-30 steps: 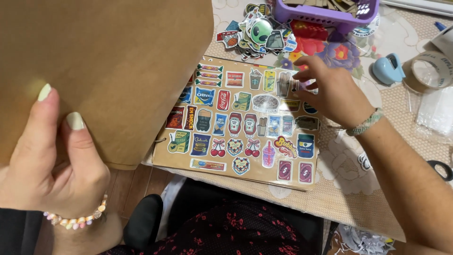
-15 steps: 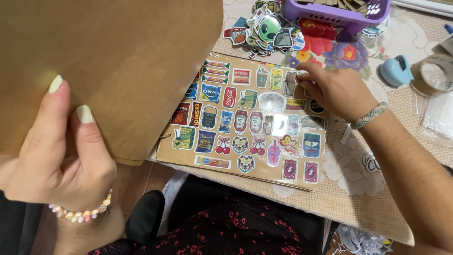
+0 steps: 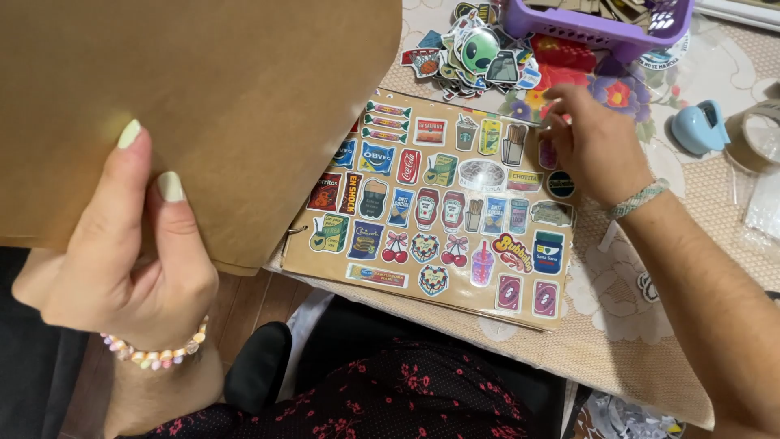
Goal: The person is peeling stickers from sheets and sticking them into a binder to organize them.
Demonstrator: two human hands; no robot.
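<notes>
Sticker page (image 3: 439,211) lay flat on the worktop (image 3: 650,325), crowded with stickers. Right hand (image 3: 597,146) pressed its fingertips on the page's far edge, while left hand (image 3: 122,252) gripped the lifted brown cover (image 3: 203,106).

One camera, worn on the person's head, gave the only view, so no second view shared any part of the scene. It looked steeply down and slightly forward over the person's lap toward the tabletop (image 3: 650,358). It sat close: the left hand (image 3: 122,260) and the brown cover (image 3: 203,106) it held filled the left half of the frame, nearest the lens. The open sticker page (image 3: 439,203) lay in the middle. The right hand (image 3: 593,146) was farther out, and the purple basket (image 3: 601,24) was cut off by the top edge.
</notes>
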